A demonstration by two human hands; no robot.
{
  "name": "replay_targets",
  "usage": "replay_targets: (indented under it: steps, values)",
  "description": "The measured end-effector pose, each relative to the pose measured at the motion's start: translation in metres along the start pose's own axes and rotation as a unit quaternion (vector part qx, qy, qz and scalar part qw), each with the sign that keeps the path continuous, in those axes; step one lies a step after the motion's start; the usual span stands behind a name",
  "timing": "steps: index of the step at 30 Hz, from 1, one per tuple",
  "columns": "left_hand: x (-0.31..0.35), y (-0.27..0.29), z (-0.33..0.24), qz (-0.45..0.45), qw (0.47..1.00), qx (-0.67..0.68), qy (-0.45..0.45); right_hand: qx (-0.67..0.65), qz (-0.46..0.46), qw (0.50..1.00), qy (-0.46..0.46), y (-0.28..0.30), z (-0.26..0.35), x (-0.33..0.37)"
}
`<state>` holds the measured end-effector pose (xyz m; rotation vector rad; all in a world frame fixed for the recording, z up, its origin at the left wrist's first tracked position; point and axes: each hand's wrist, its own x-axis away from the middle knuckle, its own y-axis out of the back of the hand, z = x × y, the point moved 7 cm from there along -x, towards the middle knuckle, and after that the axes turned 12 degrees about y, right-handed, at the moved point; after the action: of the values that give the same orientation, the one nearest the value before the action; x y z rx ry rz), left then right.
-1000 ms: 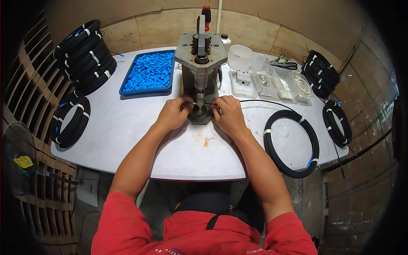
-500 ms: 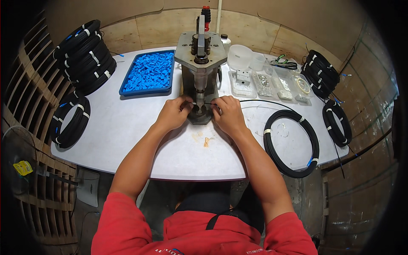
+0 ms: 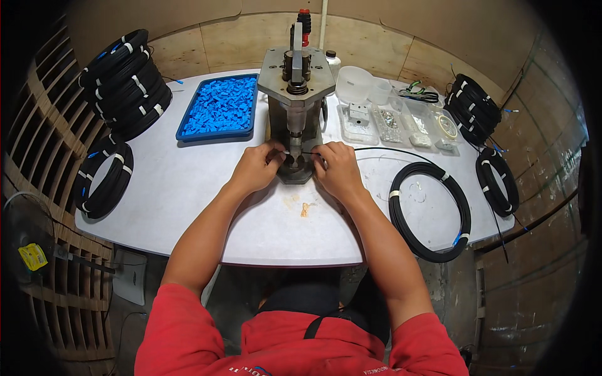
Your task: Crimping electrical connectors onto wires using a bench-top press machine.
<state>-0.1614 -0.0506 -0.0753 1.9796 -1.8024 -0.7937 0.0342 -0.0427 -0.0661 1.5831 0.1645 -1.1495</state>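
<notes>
A metal bench press (image 3: 297, 81) stands at the middle of the white table, its ram low over a small base. My right hand (image 3: 337, 165), on the right of the ram, pinches a black cable (image 3: 389, 150). That cable runs off to the right toward a black cable coil (image 3: 396, 216) bound with white ties. On the ram's other side my left hand (image 3: 257, 167) has its fingers closed on a small light-coloured end piece of the cable (image 3: 286, 152), mostly hidden by the fingers. Between both hands the cable passes through the press under the ram.
To the left lie a blue tray (image 3: 182, 136) of small blue plastic parts and a stack of black cable coils (image 3: 128, 88). Clear boxes of small parts (image 3: 389, 125), plastic cups (image 3: 354, 86) and more coils (image 3: 473, 109) stand at right. A white table (image 3: 282, 247) spans beneath.
Both hands and the cable stay nearly where they were. At the far left, the fan with the yellow tag has shifted slightly.
</notes>
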Motion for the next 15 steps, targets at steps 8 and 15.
replay_targets:
  steps: [8, 15]
  values:
    - [0.0016, 0.0015, -0.0033, -0.002, 1.0, -0.008, 0.006, 0.001, -0.005, 1.0, -0.002, 0.0009, 0.0004, -0.0002]
    - [0.0019, 0.0014, -0.0026, -0.003, 1.0, -0.011, 0.01, 0.006, -0.016, 1.0, -0.007, -0.0001, -0.0006, 0.001]
